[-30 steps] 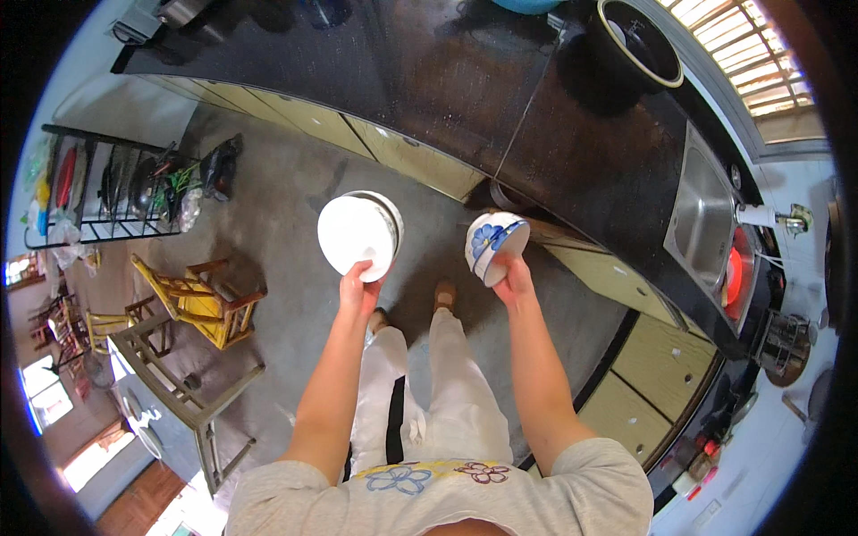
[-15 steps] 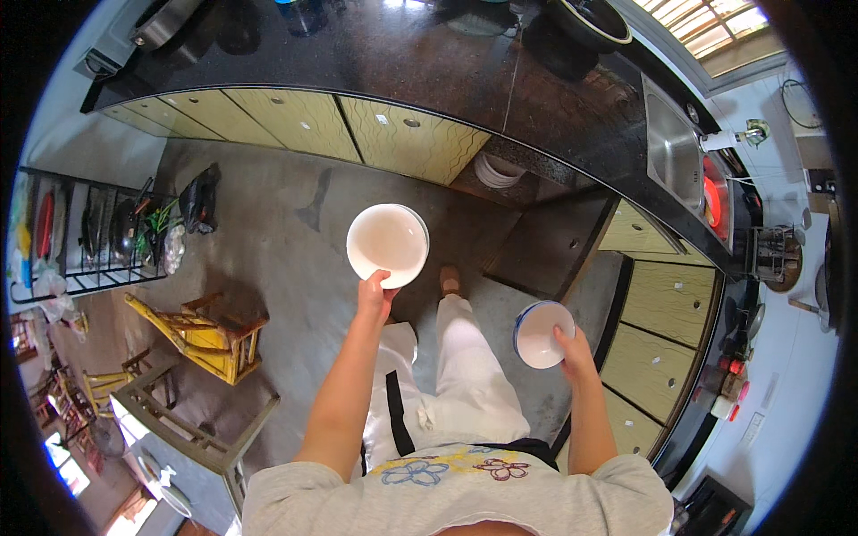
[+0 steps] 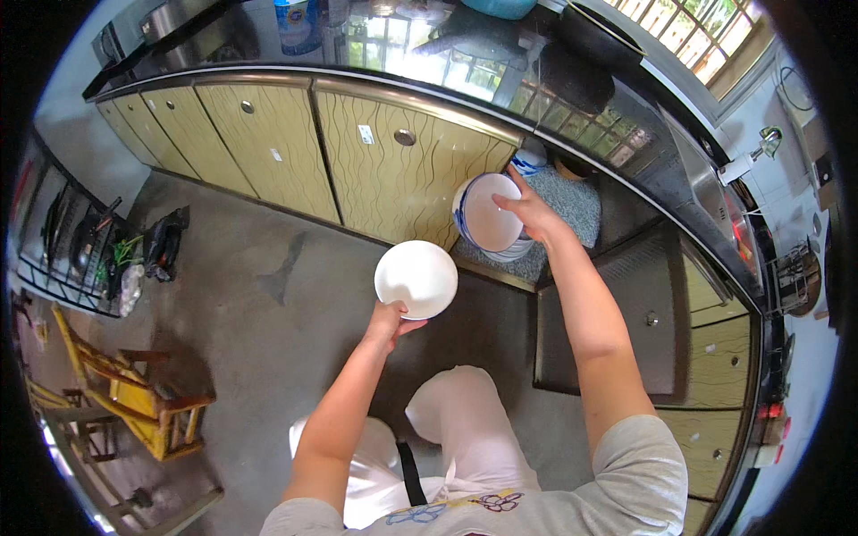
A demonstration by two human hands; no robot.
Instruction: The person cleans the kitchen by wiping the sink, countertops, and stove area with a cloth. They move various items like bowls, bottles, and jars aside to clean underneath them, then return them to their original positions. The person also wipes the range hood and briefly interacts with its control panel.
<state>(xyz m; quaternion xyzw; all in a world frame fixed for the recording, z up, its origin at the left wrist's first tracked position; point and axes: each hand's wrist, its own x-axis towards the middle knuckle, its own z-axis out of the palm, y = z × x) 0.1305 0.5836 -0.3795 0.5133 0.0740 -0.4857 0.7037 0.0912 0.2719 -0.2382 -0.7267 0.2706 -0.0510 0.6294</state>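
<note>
In my left hand (image 3: 390, 325) is a white bowl (image 3: 416, 275), gripped by its near rim with the thumb inside. It hangs over the floor, in front of the cupboards. My right hand (image 3: 534, 214) reaches to the open cupboard and pinches a white bowl with a blue-patterned outside (image 3: 490, 211), thumb inside and fingers behind the rim. This bowl is tilted toward me, just above a stack of white dishes (image 3: 511, 254) on the speckled grey shelf (image 3: 572, 207). Whether it touches the stack I cannot tell. Deeper inside sits a blue-and-white dish (image 3: 529, 159).
The open cupboard door (image 3: 608, 313) stands out to the right of my right arm. A dark countertop (image 3: 393, 45) overhangs the yellow cupboard fronts (image 3: 402, 170). A yellow wooden chair (image 3: 134, 393) and a black rack (image 3: 67, 232) stand at the left.
I have bent down and closer to the cupboard. My right hand has carried its bowl forward to the cupboard opening. The left hand still holds its bowl, now nearer the cupboard.
</note>
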